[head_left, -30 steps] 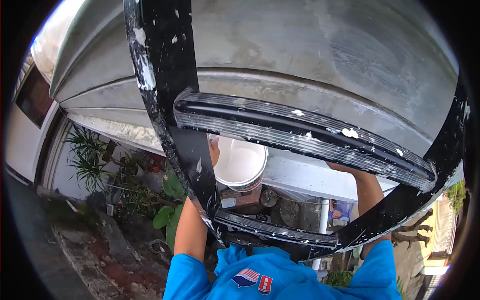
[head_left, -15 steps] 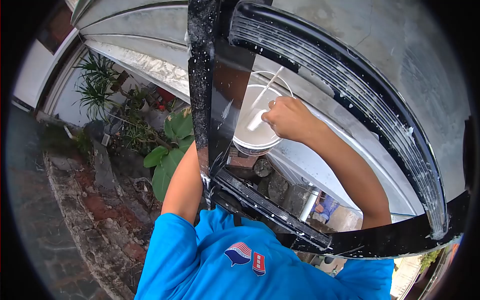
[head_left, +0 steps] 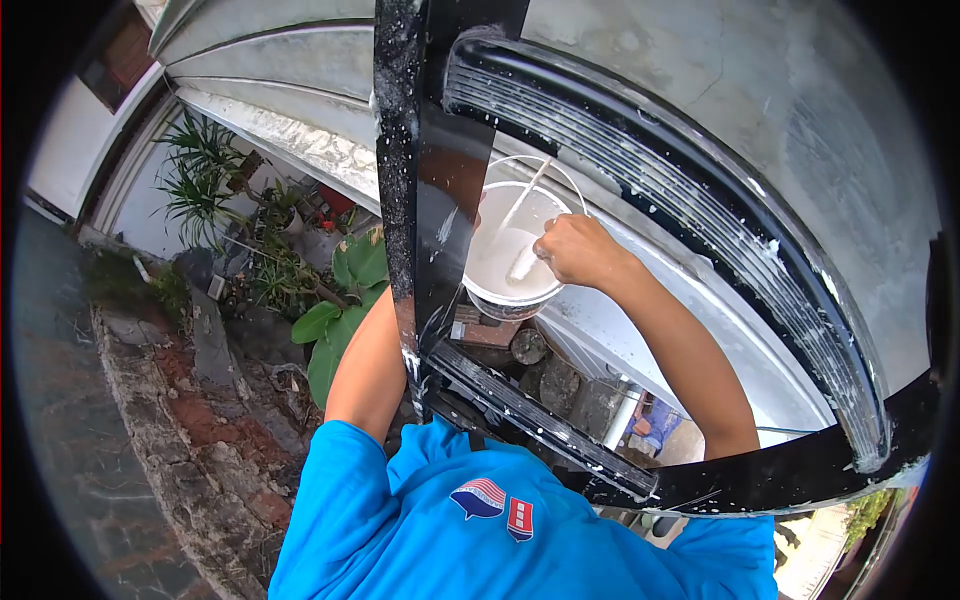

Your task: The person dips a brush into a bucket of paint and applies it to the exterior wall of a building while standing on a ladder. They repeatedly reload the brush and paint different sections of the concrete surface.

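Observation:
My right hand (head_left: 580, 250) is closed at the rim of a white bucket (head_left: 512, 299). From its fingers a white paint roller (head_left: 522, 262) points down into the bucket, close to the pale, milky paint (head_left: 492, 258). A thin white stick (head_left: 527, 197) leans inside against the far rim, near the raised wire handle (head_left: 577, 185). My left forearm (head_left: 370, 365) reaches up behind a black ladder rail (head_left: 398, 150). The left hand is almost wholly hidden there; only a sliver of skin (head_left: 478, 214) shows at the bucket's left side, and its fingers cannot be made out.
Paint-splashed ladder steps cross the view: a wide ribbed step (head_left: 660, 165) above and another (head_left: 540, 410) by my chest. A grey wall (head_left: 780, 90) rises at upper right. Far below lie potted plants (head_left: 200, 180), large leaves (head_left: 335, 330) and a rough stone ledge (head_left: 190, 420).
My right hand and the roller have shifted slightly down and right, with the roller lower in the bucket. The ladder's upper step appears a little lower and further left as the view shifts.

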The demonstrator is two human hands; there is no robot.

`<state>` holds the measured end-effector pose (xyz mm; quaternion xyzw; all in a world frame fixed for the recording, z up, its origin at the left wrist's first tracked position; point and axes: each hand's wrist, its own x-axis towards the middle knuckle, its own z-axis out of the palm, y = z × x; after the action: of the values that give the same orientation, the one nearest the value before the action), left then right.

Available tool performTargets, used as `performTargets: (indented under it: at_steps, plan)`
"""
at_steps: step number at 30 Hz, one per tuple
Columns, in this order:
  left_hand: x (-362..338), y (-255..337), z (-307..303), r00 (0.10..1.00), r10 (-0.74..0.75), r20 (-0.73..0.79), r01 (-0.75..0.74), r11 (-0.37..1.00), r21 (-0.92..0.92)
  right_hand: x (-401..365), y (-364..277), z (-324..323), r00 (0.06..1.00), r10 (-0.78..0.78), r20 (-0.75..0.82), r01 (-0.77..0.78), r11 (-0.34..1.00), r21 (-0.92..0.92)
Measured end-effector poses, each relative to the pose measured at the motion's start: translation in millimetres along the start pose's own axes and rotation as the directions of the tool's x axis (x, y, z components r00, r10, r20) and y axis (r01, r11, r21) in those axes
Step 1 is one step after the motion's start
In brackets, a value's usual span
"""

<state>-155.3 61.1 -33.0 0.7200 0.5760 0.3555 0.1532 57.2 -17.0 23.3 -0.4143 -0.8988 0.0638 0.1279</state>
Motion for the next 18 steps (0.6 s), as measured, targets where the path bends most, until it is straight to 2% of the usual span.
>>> performTargets:
  at_steps: [2, 3, 4, 5, 6, 8, 9, 10, 11, 13, 14, 15, 17, 18]
  plan:
    - [-16, 16, -2, 0.986, 0.112, -0.125, -0.118, 0.992, -0.048, -7, 15, 22, 0.995, 0.081, -0.053, -0.086, 0.99, -0.109]
    - [-18, 19, -2, 0.989, 0.102, -0.107, -0.109, 0.992, -0.063, -10, 18, 27, 0.994, 0.091, -0.059, -0.099, 0.984, -0.145]
    - [-18, 21, 0, 0.992, 0.09, -0.088, -0.097, 0.992, -0.08, -9, 5, 8, 0.995, 0.096, -0.032, -0.1, 0.98, -0.17]
    - [-15, 9, 14, 0.969, 0.184, -0.165, -0.193, 0.981, -0.038, -13, -5, -19, 0.993, 0.047, 0.107, -0.03, 0.987, -0.16]
    - [-14, -9, 31, 0.932, 0.275, -0.236, -0.281, 0.96, 0.009, -18, -7, -21, 0.992, 0.066, 0.108, -0.046, 0.983, -0.177]
    - [-16, -9, 37, 0.939, 0.254, -0.231, -0.26, 0.966, 0.005, -29, -6, -18, 0.996, 0.058, 0.061, -0.047, 0.986, -0.16]
    - [-22, 3, 30, 0.963, 0.196, -0.183, -0.211, 0.975, -0.065, -32, -7, -23, 0.995, 0.047, 0.083, -0.032, 0.983, -0.18]
    - [-27, 11, 26, 0.982, 0.137, -0.133, -0.154, 0.979, -0.131, -37, -6, -22, 1.0, 0.013, 0.021, -0.009, 0.986, -0.167]
    - [-29, 9, 25, 0.996, 0.076, -0.041, -0.079, 0.993, -0.089, -41, -7, -23, 0.999, 0.036, -0.017, -0.038, 0.989, -0.141]
    - [-30, 19, 18, 1.0, 0.015, -0.017, -0.015, 1.0, -0.017, -43, -5, -24, 0.997, 0.076, -0.034, -0.078, 0.993, -0.088]
    - [-30, 20, 18, 1.0, -0.013, 0.008, 0.013, 1.0, 0.023, -44, 8, -2, 0.983, 0.126, -0.13, -0.14, 0.985, -0.104]
    - [-31, 42, 2, 0.997, -0.068, 0.033, 0.07, 0.996, -0.057, -46, 21, 19, 0.958, 0.176, -0.226, -0.204, 0.973, -0.107]
    - [-34, 45, 0, 0.998, -0.048, 0.03, 0.05, 0.998, -0.043, -41, 1, -9, 0.973, 0.213, -0.093, -0.207, 0.976, 0.074]
    - [-31, 40, 5, 0.998, -0.053, 0.037, 0.054, 0.998, -0.033, -37, -2, -14, 0.977, 0.203, -0.062, -0.197, 0.976, 0.088]
